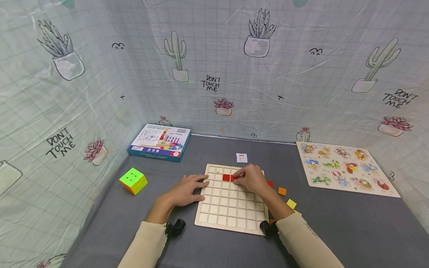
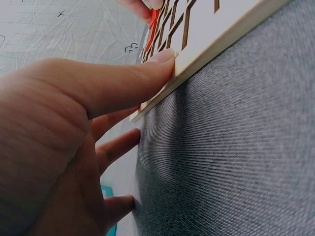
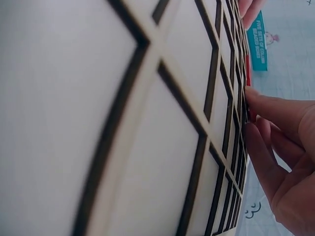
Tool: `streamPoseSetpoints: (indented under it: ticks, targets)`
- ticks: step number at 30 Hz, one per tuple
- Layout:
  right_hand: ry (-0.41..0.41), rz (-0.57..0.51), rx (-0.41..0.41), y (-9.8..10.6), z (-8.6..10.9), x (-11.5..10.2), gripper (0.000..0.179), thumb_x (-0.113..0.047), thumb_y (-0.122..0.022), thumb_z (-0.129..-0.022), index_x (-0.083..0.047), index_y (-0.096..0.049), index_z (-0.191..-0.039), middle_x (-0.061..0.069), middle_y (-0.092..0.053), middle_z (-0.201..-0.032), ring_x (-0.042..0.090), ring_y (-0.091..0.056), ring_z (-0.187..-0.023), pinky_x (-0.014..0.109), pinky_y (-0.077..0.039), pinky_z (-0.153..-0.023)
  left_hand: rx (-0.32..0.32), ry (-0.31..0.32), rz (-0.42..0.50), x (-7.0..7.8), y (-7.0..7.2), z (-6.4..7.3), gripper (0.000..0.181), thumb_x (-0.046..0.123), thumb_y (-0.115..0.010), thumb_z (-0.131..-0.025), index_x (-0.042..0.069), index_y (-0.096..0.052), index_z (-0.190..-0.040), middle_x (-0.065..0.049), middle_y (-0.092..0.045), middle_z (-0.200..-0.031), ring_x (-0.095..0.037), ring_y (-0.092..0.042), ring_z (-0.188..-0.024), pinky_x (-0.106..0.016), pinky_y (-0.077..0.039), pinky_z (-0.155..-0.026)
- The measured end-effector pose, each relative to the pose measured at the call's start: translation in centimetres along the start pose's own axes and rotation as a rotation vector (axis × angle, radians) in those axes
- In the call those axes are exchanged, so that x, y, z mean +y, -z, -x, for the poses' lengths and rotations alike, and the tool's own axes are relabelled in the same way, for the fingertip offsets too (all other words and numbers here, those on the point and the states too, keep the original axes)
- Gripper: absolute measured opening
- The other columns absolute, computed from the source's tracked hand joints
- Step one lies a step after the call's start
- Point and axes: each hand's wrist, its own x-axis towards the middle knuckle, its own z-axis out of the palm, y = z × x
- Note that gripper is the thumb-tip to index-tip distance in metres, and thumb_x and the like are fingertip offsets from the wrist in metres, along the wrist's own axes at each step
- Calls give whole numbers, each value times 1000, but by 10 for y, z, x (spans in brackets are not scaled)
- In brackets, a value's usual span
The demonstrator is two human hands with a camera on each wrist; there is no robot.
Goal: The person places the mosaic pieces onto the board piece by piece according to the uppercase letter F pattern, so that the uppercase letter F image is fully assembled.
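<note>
Head view: L hand (image 1: 186,190), fingers loosely spread, rests thumb & fingertips on L edge of the wooden grid board (image 1: 228,208). Red tile (image 1: 226,177) sits in a cell nr the far edge. Just R of it, R hand (image 1: 250,179) pinches a 2nd red tile (image 1: 233,178), prob. at its cell, hard to see under fingertips. Orange tile (image 1: 282,191), then yellow tile (image 1: 291,204) lie R of board.

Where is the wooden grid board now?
In the head view, the board lies at lower centre on the grey cloth, with the left hand at its left edge.
</note>
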Motion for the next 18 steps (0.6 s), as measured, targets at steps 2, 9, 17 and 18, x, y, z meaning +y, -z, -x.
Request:
streamPoseSetpoints:
  ticks: [2, 9, 17, 18]
  targets:
    - [-4, -10, -1, 0, 0, 0, 19, -12, -87, -79, -12, -84, -97, 6, -81, -97, 13, -68, -77, 25, -52, -61, 1, -3, 3, 0, 0, 0, 58, 25, -70, -96, 8, -52, -149, -8, -38, -166, -37, -30, -155, -74, -7, -123]
    - [-16, -21, 1, -1, -1, 1, 17, -10, -86, -80, -12, -84, -96, 7, -81, -100, 14, -70, -80, 24, -54, -63, 5, -10, -2, -1, 0, -1, 58, 26, -70, -97, 8, -52, -149, -8, -38, -166, -37, -30, -155, -75, -8, -123]
    - [-23, -32, 0, -2, 0, 3, 17, -10, -86, -80, -11, -84, -97, 8, -81, -101, 17, -73, -84, 24, -56, -65, -2, 1, -2, 0, 0, -1, 58, 26, -70, -97, 9, -52, -149, -7, -38, -166, -36, -30, -155, -74, -7, -124]
    - [-20, -29, 2, -2, 0, 3, 17, -11, -86, -80, -11, -84, -97, 8, -81, -101, 17, -74, -84, 24, -56, -65, -2, 0, -2, 0, 0, -1, 58, 26, -70, -97, 8, -52, -149, -8, -38, -166, -36, -30, -155, -74, -7, -124]
